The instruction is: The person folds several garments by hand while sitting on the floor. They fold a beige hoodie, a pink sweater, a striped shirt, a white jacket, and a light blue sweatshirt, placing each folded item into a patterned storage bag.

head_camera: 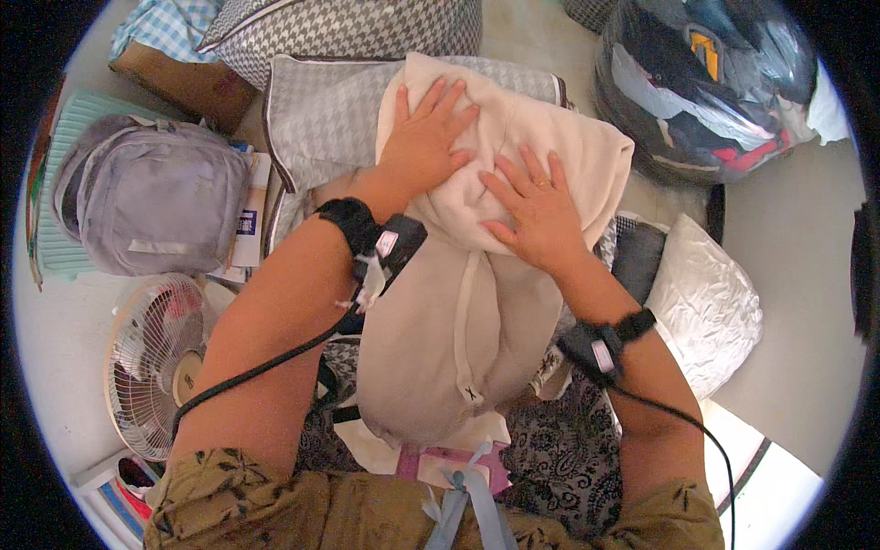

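Observation:
A beige soft-fabric garment (509, 130) lies folded before me, on top of grey houndstooth fabric with dark piping (309, 117). Its lower part (412, 330) hangs towards my lap in a rounded, pouch-like shape. Down that part runs a pale flat strap (467, 323) with a dark X mark at its end. My left hand (430, 141) presses flat on the upper left of the fold, fingers spread. On the right of the same fold rests my right hand (533, 206), also palm down with fingers apart and a ring on one finger. Neither hand grasps anything.
To the left are a grey backpack (165, 199) and an electric fan (155, 371). A houndstooth cushion (357, 34) stands at the back. Plastic-wrapped dark items (694, 89) sit back right, above a silvery crinkled bag (708, 309). Cables (254, 371) run from both wrist devices.

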Motion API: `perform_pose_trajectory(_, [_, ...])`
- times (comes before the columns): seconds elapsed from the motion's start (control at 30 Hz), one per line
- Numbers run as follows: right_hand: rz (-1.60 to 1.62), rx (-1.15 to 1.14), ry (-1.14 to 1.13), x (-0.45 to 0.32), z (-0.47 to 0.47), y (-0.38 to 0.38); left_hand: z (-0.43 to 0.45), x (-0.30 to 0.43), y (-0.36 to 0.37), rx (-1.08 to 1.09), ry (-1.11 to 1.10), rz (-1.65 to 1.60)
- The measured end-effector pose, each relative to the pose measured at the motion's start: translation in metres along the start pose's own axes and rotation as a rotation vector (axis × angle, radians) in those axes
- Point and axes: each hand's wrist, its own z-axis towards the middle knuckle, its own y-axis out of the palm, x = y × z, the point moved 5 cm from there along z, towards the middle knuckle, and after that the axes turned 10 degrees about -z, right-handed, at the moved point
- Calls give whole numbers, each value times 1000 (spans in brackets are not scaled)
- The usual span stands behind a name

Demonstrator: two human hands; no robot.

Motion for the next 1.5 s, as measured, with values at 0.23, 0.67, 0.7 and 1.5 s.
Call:
perform_pose_trajectory(0.23, [-37,46,44,10,-3,15,15,-15,16,-24,-47,30])
perform_pose_trajectory(0.67, [-19,-92,-45,-2,-5,-9,-80,4,-42,110,-153,-378])
perform_pose_trajectory(0.7, [-50,-213,-35,-6,-6,-15,-112,8,-51,152,-220,-444])
perform_pose_trajectory(1.5, [951,-221,1266,-132,-324,102,-423,144,1,-587,-1174,-1585])
